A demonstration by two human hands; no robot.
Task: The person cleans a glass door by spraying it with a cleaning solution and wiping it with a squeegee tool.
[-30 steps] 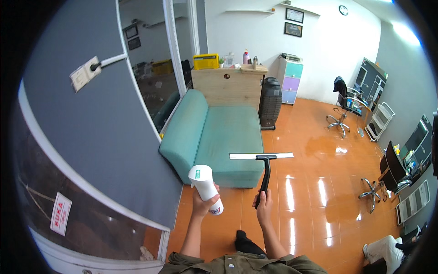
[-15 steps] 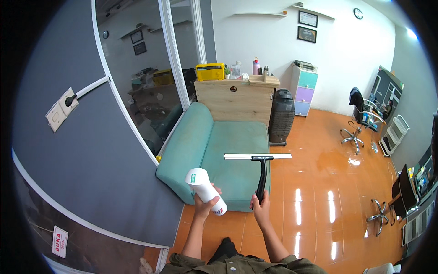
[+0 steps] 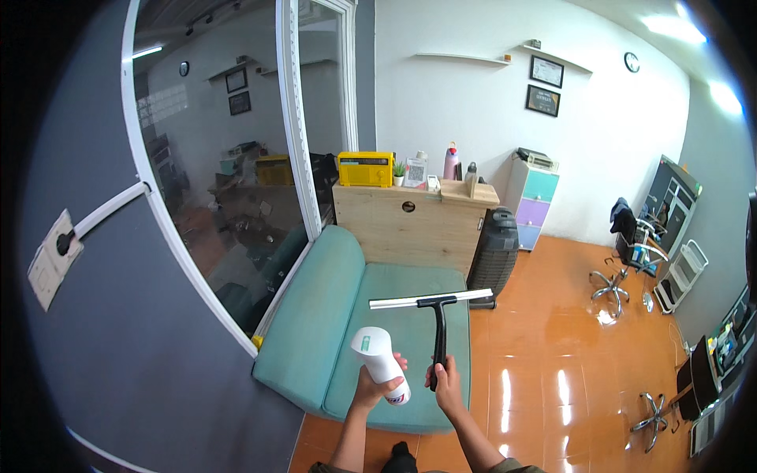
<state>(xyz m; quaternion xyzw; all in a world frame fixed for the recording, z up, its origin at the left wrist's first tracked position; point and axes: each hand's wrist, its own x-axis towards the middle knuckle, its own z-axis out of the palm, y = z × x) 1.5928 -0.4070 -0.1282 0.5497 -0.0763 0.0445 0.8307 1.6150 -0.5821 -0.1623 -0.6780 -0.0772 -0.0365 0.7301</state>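
My left hand [image 3: 374, 389] is closed around a white bottle [image 3: 382, 365] with a wide, slanted top and a small green mark. The bottle leans to the left. In my right hand [image 3: 445, 384] is the black handle of a window squeegee [image 3: 440, 331], held upright with its long pale blade across the top. Both things are in the air over the seat of a green sofa [image 3: 311, 315], apart from each other. To the left, a large window pane [image 3: 213, 158] in a white frame reflects the room.
A wooden counter [image 3: 441, 225] behind the sofa carries a yellow radio [image 3: 366, 169] and a pink bottle [image 3: 450, 163]. A black heater-like unit [image 3: 495, 251] stands beside it. At right are a swivel chair [image 3: 631, 244], a white trolley [image 3: 684, 276] and shiny orange floor tiles [image 3: 536, 347].
The view has tipped upward, so the room sits lower in it. The squeegee blade has tilted, its right end higher. Both hands keep their holds and are nearer the sofa's middle.
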